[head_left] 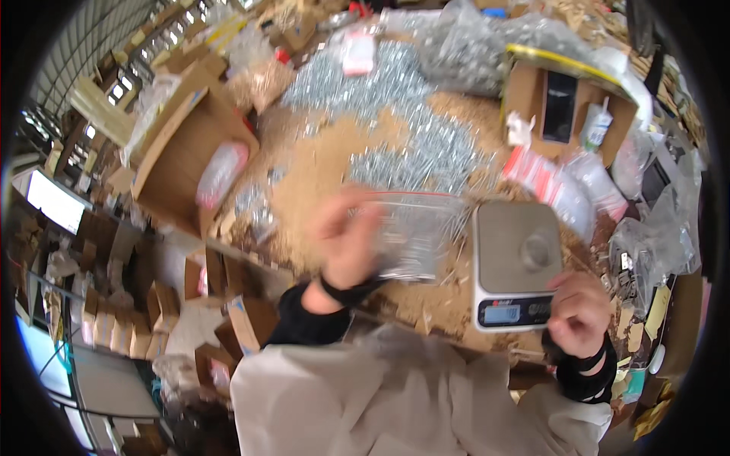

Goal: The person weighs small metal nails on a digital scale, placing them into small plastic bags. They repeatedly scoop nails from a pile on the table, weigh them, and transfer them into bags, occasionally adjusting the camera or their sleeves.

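Note:
My left hand (348,237) is smeared by motion, its fingers too blurred to read. Just right of it lies a clear zip bag (418,235) with a red line along its top edge and some thin silvery pieces showing at it. Whether the hand grips the bag's edge, I cannot tell. A digital scale (511,266) with a grey top and lit display stands further right, a small round clear dish (538,251) on its plate. By the scale's front right corner, my right hand (579,313) is closed with curled fingers; anything inside them is hidden.
A heap of silvery screw-like pieces (411,152) spreads over the brown worktop. An open cardboard box (182,152) stands at left, another box (525,76) holding a dark phone (560,106) at back right. Red-and-white plastic bags (551,186) lie beyond the scale.

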Tool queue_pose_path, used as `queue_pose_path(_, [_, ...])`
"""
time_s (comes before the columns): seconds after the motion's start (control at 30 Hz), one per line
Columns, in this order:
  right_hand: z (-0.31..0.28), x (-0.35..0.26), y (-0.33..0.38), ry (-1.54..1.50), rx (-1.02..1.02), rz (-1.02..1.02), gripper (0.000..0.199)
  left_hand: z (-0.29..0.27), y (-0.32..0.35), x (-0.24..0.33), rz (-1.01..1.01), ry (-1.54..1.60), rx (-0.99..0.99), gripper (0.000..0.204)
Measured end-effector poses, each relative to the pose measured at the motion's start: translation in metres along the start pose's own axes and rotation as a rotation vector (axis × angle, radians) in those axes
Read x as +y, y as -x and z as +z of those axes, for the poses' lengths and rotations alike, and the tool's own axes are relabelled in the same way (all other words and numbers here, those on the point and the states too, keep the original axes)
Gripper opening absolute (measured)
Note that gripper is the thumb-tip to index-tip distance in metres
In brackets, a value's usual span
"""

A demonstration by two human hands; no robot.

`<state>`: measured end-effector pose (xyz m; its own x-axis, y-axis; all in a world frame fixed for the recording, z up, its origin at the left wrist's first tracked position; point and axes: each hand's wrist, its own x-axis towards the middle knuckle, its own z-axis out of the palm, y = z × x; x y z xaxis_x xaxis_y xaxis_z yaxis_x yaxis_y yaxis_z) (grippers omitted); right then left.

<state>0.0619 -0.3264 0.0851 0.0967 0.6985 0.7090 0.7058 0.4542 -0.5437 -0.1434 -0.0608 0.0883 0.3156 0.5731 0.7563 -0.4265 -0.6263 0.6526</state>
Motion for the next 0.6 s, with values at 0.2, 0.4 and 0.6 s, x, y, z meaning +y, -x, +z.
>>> queue_pose_path(0.2, [0.002, 0.001, -0.006, 0.038, -0.035, -0.008, 0.022, -0.172, -0.038, -0.057, -0.028, -0.56, 0.303, 0.018])
queue_pose_path(0.4, [0.005, 0.004, -0.007, 0.113, -0.016, -0.058, 0.019, -0.216, -0.038, -0.123, -0.052, -1.152, -0.157, 0.035])
queue_pose_path(0.6, [0.001, 0.019, 0.002, 0.167, 0.06, 0.019, 0.022, -0.054, -0.054, -0.111, -0.078, -0.868, -0.829, 0.062])
